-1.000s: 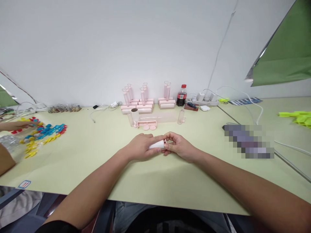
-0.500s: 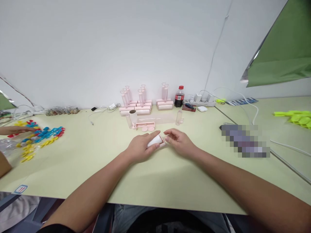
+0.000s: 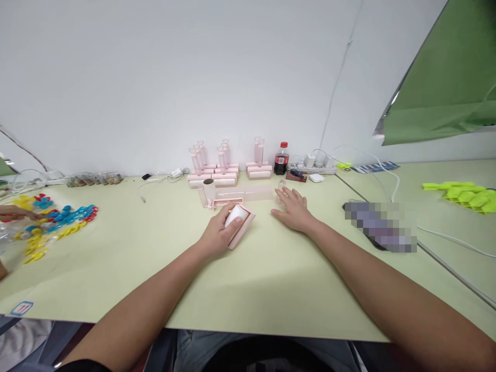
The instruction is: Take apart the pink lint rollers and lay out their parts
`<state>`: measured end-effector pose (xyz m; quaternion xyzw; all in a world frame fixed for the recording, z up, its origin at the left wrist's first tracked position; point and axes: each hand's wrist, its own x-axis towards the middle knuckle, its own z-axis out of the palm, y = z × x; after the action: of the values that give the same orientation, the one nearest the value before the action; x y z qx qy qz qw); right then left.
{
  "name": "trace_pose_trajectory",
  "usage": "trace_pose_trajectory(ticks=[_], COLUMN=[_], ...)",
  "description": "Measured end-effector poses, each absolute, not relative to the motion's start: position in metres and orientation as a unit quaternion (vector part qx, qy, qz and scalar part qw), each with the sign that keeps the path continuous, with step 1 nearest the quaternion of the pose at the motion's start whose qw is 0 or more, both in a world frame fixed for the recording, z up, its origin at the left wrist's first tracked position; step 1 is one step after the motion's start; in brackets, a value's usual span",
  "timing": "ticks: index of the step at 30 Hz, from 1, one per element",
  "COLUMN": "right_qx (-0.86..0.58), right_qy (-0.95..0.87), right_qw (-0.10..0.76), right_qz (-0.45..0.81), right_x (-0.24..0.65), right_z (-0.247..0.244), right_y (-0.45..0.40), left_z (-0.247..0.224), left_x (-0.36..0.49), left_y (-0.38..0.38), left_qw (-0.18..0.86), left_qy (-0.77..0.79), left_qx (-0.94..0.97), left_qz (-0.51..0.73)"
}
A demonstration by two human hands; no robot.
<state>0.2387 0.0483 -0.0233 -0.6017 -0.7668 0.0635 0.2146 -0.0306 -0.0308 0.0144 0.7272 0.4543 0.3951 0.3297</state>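
Wrapped in my left hand (image 3: 217, 231) is a lint roller (image 3: 241, 225) with a white roll and a pale pink cover, tilted above the table. Its far end is partly hidden by my fingers. My right hand (image 3: 293, 211) is palm down with fingers spread, at a small clear pink tube (image 3: 282, 183) that it partly covers; contact is hard to tell. Just beyond my left hand lie a pink open case part (image 3: 232, 202) and an upright roll with a brown core (image 3: 209, 189). Another clear pink tube (image 3: 202, 197) stands beside that roll.
Several pink lint rollers (image 3: 259, 173) with upright handles stand along the wall. Close by are a cola bottle (image 3: 281, 159), a power strip (image 3: 323, 169) and a blurred-out flat object (image 3: 375, 227). At left, another person's hand (image 3: 17, 212) is over colourful plastic pieces (image 3: 73, 219).
My right hand has left the lint roller, moved forward and right, and opened towards the clear tube. My left hand has turned the roller so its pink cover shows more.
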Motion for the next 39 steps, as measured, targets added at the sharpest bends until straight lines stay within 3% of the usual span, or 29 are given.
trace_pose_trajectory(ticks=[7, 12, 27, 39], right_qx=[-0.432, -0.272, -0.24, -0.27], right_qy=[-0.794, -0.871, -0.892, -0.895], right_qw=[0.423, 0.386, 0.364, 0.355], right_qz=[0.057, 0.134, 0.119, 0.018], right_x=[0.225, 0.206, 0.195, 0.193], right_z=[-0.006, 0.005, 0.008, -0.003], right_y=[0.019, -0.023, -0.036, -0.034], left_z=[0.018, 0.02, 0.017, 0.012], left_x=[-0.035, -0.038, -0.035, -0.026], left_y=[-0.022, -0.022, -0.026, -0.031], left_qw=[0.564, 0.644, 0.65, 0.556], left_qy=[0.427, 0.392, 0.38, 0.421], left_qx=[0.535, 0.457, 0.484, 0.553], left_qz=[0.462, 0.473, 0.445, 0.455])
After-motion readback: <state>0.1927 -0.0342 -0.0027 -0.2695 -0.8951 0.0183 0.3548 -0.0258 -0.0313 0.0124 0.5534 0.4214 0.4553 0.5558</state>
